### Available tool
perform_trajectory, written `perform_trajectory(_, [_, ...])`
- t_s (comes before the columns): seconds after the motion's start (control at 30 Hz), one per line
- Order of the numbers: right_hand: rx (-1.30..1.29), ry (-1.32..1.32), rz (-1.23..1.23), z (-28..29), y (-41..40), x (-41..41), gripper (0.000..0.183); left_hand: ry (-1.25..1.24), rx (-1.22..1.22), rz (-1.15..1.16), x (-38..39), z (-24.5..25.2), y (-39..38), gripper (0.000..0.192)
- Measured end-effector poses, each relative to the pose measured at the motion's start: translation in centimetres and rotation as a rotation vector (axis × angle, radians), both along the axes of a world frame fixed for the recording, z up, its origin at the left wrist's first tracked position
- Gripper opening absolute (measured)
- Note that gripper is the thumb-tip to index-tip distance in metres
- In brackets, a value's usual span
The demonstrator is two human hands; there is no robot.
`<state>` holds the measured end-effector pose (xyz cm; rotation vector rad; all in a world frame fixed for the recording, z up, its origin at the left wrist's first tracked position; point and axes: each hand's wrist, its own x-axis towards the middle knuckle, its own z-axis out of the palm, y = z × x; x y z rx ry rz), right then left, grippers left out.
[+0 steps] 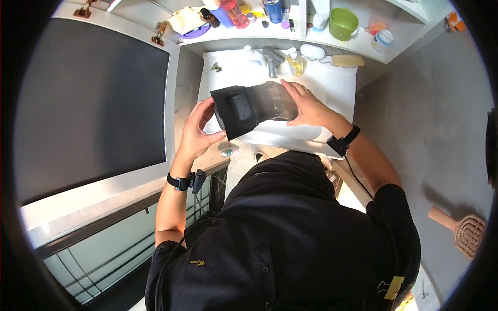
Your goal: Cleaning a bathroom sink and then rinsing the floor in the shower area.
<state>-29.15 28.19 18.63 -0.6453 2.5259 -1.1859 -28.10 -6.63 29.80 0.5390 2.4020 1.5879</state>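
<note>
A container with a square black base and a translucent smoky body (268,102) lies tilted on its side in the air over a white washbasin (334,144). My left hand (198,128) grips the black end, thumb and fingers on opposite edges. The translucent end is held in my right hand (309,105), its fingers over the top and the thumb below. What is inside the container cannot be made out. Behind it stand a grey faucet (272,60), a pump bottle of yellow liquid (295,65) and a white bottle (255,56).
Above the basin, an open cabinet shelf (280,34) holds bottles, a green cup (343,24) and a yellow cloth (187,20). A mirrored or dark-panelled cabinet door (97,97) stands at the left. A soap bar or sponge (347,60) lies on the basin's back edge. A hairbrush (469,233) is at the right.
</note>
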Motion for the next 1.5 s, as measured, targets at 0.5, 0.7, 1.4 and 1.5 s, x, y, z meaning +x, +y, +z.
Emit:
perform_trajectory(0.5, [-0.026,0.006,0.044,3.2,-3.4,0.7,0.121,0.051,-0.271,-0.218,-2.7,1.7,1.5,0.082])
perform_trajectory(0.7, [-0.035,-0.005,-0.012,4.4,-5.8,3.0,0.120,0.031,-0.232,-0.274,-2.4,2.5,-0.6,0.081])
perform_trajectory(1.4, [-0.181,-0.057,-0.621,7.1,-16.3,19.0,0.058,0.535,-0.152,-0.370,4.6,-3.5,-2.5,0.081])
perform_trajectory(1.5, [-0.362,-0.133,-0.880,8.1,-17.8,22.8,0.045,0.569,-0.099,-0.406,8.2,-4.6,-0.2,0.083])
